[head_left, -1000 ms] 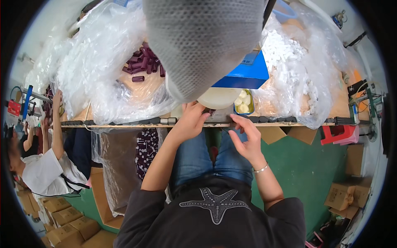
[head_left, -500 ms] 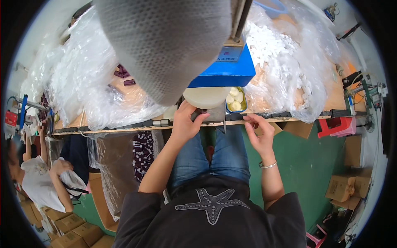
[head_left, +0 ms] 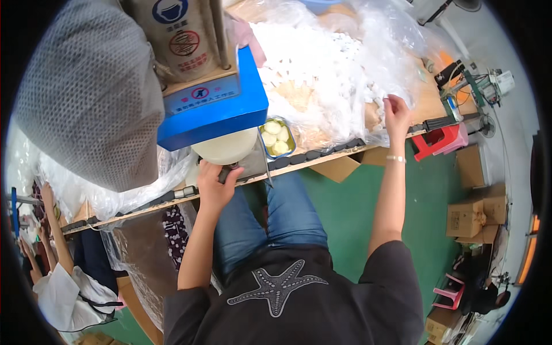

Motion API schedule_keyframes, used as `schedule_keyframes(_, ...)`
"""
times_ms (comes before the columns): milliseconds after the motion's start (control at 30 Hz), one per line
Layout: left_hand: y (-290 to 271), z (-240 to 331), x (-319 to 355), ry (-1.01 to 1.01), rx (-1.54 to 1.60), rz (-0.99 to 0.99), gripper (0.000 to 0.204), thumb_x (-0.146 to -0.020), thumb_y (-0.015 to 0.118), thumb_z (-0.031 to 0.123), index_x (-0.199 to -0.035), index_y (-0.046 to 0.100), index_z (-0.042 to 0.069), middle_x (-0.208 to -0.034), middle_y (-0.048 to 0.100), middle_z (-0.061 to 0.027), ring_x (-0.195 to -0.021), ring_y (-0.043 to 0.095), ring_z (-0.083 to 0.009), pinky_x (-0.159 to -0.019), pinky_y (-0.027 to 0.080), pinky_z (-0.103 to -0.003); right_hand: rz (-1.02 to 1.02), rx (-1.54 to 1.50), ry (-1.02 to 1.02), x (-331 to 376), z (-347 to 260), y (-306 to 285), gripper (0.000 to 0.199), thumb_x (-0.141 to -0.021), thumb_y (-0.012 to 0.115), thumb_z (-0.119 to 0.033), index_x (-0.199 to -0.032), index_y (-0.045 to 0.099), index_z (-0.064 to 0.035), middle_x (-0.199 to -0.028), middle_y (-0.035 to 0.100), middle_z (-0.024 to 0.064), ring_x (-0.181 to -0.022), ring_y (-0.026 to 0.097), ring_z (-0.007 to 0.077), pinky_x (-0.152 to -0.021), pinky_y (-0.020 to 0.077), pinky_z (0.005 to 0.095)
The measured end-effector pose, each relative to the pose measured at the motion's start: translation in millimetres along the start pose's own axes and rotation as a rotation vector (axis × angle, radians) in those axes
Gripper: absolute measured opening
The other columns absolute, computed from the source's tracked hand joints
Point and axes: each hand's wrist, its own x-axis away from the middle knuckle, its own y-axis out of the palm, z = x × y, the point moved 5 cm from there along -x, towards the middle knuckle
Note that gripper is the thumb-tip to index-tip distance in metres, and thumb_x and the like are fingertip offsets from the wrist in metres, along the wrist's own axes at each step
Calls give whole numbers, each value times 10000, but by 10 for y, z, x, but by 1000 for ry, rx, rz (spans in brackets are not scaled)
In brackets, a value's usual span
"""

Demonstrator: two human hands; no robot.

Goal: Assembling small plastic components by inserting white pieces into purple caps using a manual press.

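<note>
My left hand (head_left: 215,188) is closed round a small dark piece (head_left: 231,167) at the table edge. Right above it is the round cream disc (head_left: 225,148) of a blue press-like machine (head_left: 215,112); whether the piece touches the disc is hidden. Out to the right, my right hand (head_left: 397,119) has its fingertips pinched at the edge of a heap of small white pieces (head_left: 328,63) on clear plastic sheeting. What it holds, if anything, is too small to make out. Beside the machine sits a small tin (head_left: 277,137) with several pale round pieces in it.
A grey fabric cover (head_left: 92,103) bulges at upper left. Below the table, clear plastic (head_left: 138,253) lines a box beside dark and white pieces (head_left: 177,230). Another person in white (head_left: 75,299) works at far left. A red stool (head_left: 435,142) and cartons (head_left: 466,218) stand right.
My right hand has moved right and away from the machine, out to the white heap, and its fingers have closed. The view has swung right; my left hand stays under the disc.
</note>
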Motion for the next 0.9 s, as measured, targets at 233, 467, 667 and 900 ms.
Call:
schedule_keyframes(233, -12, 37, -10, 48, -47, 23, 271, -703, 778, 65, -951, 670, 46, -840, 665, -71, -839, 571, -287, -755, 447, -373, -360, 619, -125, -184, 414, 540, 131, -761, 620, 0, -884, 665, 6, -853, 673, 209, -745, 673, 327, -689, 533, 370)
schedule_keyframes(467, -32, 54, -11, 25, -3, 18, 263, -711, 767, 59, -954, 671, 35, -880, 666, -95, -910, 590, -309, -783, 462, -380, -389, 619, -250, -108, 293, 666, 85, -785, 591, -12, -851, 646, -9, -802, 641, 194, -802, 632, 395, -705, 504, 451)
schedule_keyframes(667, -29, 61, -21, 14, 19, 12, 257, -709, 761, 55, -947, 668, 27, -889, 664, -101, -919, 594, -309, -785, 467, -379, -483, 704, -255, -64, 272, 672, 112, -786, 607, -74, -889, 639, -42, -916, 630, 185, -873, 625, 381, -765, 514, 454)
schedule_keyframes(900, -30, 111, -62, 53, 33, 17, 260, -707, 755, 46, -949, 664, 11, -922, 661, -118, -925, 598, -315, -792, 474, -378, -557, 712, -101, -91, 563, 461, 206, -793, 592, -67, -990, 648, -51, -1002, 614, 210, -884, 618, 399, -774, 508, 464)
